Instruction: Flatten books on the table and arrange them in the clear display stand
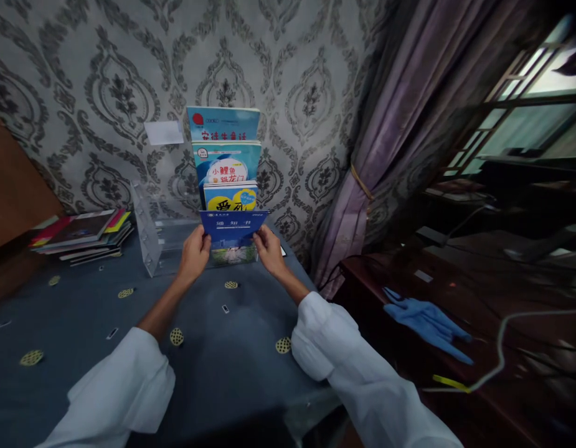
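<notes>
A dark blue booklet (232, 234) with white lettering is held upright between my two hands. My left hand (195, 254) pinches its left edge, and my right hand (269, 247) grips the right edge. Just behind it, several books stand in steps in a clear plastic rack (150, 239): a yellow and blue one (226, 198), a teal one with a white circle (228, 165), and a light blue one (225, 123) at the top. The booklet covers their lower parts. Whether it rests in the rack, I cannot tell.
Left of the rack lies a stack of books and magazines (84, 233) on the dark cloth-covered table (213, 348). Patterned wallpaper rises behind, with a purple curtain (385, 130) to the right. A blue glove (425, 320) and a pale cable (502, 336) lie on the dark red furniture (376, 280) at right.
</notes>
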Demonstrator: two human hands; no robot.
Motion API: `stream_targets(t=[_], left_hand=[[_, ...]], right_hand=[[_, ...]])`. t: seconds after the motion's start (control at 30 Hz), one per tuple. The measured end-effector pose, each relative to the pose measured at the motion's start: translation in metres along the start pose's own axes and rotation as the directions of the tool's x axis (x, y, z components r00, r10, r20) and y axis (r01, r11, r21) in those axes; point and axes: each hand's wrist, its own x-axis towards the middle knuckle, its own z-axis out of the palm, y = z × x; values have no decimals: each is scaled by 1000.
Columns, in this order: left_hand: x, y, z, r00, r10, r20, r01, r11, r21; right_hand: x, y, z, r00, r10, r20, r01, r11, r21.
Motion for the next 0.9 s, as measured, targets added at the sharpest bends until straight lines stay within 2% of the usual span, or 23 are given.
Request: stream_targets(t=[0.33, 0.53, 0.67, 0.9], left_hand=[[-11, -16, 23, 999, 13, -36, -10, 997, 75], [-20, -12, 28, 994, -91, -67, 99, 985, 140], [-25, -10, 33, 984, -168, -62, 174, 978, 111], [-24, -8, 34, 972, -231, -49, 235, 966, 109]], right_hand=[[-11, 27, 9, 999, 49, 14, -49, 999, -6], [-19, 34, 11, 995, 81, -66, -89, 989, -122], [-21, 35, 15, 988, 112, -109, -126, 984, -127], [-24, 35, 17, 978, 154, -144, -176, 972, -153]])
